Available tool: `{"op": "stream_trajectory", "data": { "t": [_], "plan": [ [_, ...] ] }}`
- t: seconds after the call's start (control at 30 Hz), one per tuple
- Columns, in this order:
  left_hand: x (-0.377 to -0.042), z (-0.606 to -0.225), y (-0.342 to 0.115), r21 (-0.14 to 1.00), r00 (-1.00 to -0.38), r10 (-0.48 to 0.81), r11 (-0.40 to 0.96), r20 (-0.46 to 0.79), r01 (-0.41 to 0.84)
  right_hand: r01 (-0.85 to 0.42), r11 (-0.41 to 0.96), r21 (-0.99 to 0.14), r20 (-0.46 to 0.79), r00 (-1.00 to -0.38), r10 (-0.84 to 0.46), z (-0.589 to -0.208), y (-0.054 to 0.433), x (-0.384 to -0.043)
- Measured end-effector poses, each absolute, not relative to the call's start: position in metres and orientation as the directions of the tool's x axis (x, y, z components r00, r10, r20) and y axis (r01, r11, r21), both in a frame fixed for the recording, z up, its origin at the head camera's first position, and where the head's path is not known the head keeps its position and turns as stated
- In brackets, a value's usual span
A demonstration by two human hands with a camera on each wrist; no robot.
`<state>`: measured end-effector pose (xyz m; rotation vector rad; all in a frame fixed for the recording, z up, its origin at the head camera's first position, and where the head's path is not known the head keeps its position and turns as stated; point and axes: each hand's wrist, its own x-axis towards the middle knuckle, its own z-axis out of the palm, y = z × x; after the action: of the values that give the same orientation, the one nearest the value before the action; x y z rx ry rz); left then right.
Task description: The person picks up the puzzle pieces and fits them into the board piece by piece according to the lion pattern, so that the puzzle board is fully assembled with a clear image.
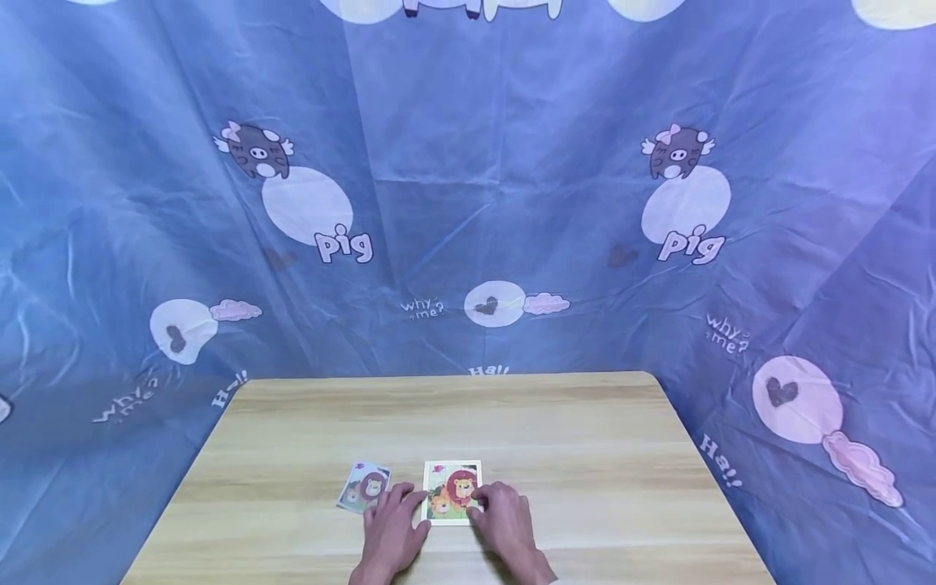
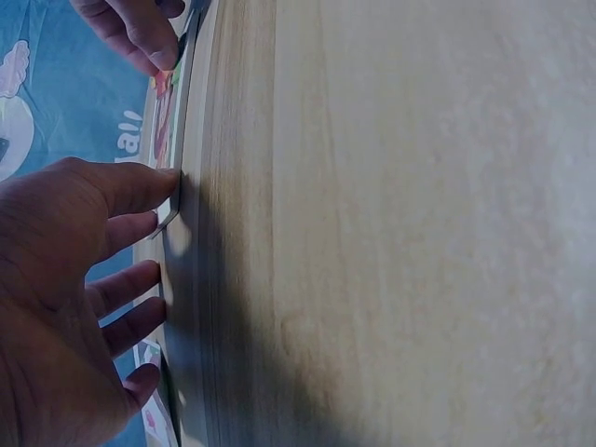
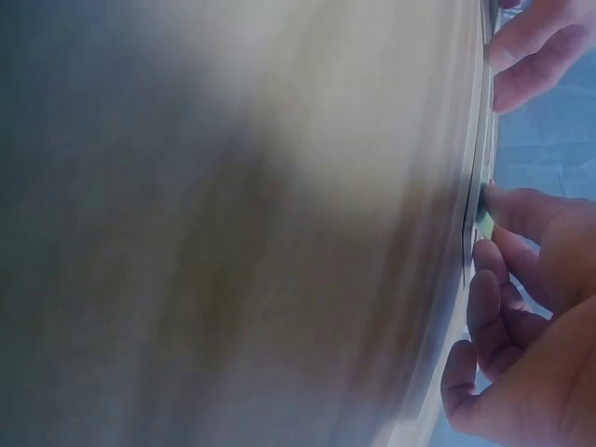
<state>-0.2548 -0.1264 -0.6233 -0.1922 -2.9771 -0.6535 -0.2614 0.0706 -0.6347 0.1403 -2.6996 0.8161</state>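
Observation:
A jigsaw puzzle with a lion picture [image 1: 448,479] lies in a white-rimmed tray on the table. My left hand [image 1: 392,530] is at the tray's left side, thumb and index fingertip against its edge near the close corner. In the left wrist view that hand's [image 2: 65,279] other fingers are loosely spread. At the tray's right side, my right hand [image 1: 504,520] has its thumb and index finger over the picture. The right wrist view shows a small greenish puzzle piece [image 3: 485,223] pinched between the right hand's [image 3: 549,307] thumb and finger, largely hidden.
A card with the same lion picture [image 1: 358,485] lies left of the tray, partly behind my left hand. The light wooden table [image 1: 585,455] has its far edge against a blue printed cloth [image 1: 439,227], which also hangs along both sides.

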Motion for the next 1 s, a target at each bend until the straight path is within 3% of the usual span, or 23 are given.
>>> {"op": "stream_trajectory", "data": {
  "t": [0.4, 1.0],
  "plan": [
    [-0.253, -0.624, -0.126, 0.398, -0.990, 0.096, 0.908, 0.102, 0.129, -0.138, 0.837, -0.529, 0.274, -0.962, 0.015, -0.634, 0.070, -0.258],
    [-0.249, -0.624, -0.123, 0.398, -0.987, 0.095, 0.907, 0.129, 0.140, -0.175, 0.880, -0.443, 0.210, -0.974, -0.087, -0.625, 0.074, -0.255]
  ]
}}
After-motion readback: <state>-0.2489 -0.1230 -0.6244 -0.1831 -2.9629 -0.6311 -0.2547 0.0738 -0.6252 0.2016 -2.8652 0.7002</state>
